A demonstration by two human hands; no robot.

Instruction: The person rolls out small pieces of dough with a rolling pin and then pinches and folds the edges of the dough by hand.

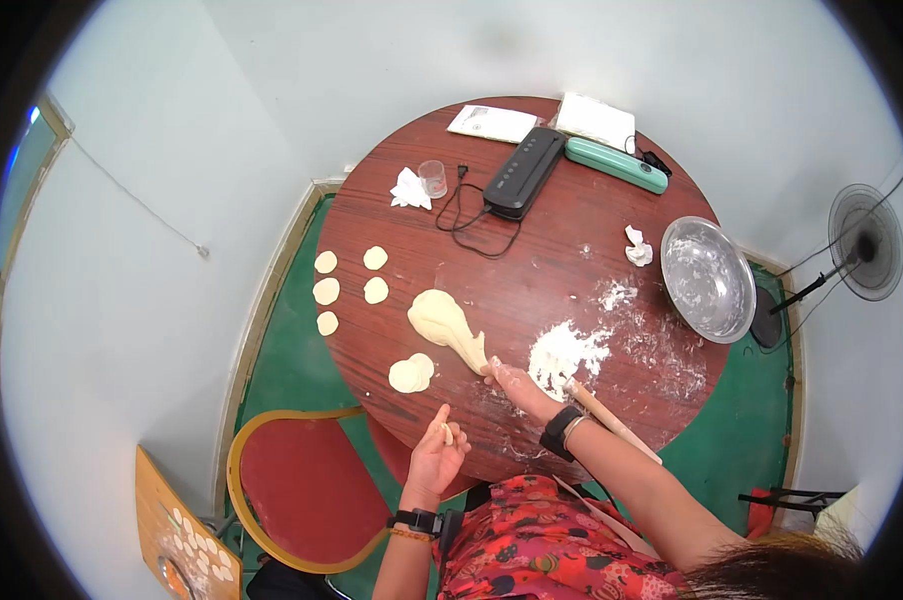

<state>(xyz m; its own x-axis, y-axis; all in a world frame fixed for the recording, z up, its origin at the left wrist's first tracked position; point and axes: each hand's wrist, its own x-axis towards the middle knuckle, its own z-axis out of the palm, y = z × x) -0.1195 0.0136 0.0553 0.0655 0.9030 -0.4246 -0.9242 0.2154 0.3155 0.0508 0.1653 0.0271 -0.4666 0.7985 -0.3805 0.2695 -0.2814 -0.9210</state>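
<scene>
A large lump of dough (442, 322) lies on the round table, drawn out to a narrow tail at its near right end. My right hand (520, 390) is at that tail, its fingers closed on the dough's tip. Just in front of my body, my left hand (438, 458) is raised palm up, a small piece of dough (449, 434) held in its curled fingers. Between the lump and the table's left edge is an overlapping pile of flat dough rounds (412, 373). Several single dough rounds (327, 291) are laid out farther left.
White flour (567, 355) is heaped right of my right hand, with a rolling pin (612, 420) beside it. A metal bowl (709, 280) stands at the right edge. Toward the back are a black appliance (525, 172), a green case (617, 165) and a glass (433, 180). A red chair (312, 490) stands left.
</scene>
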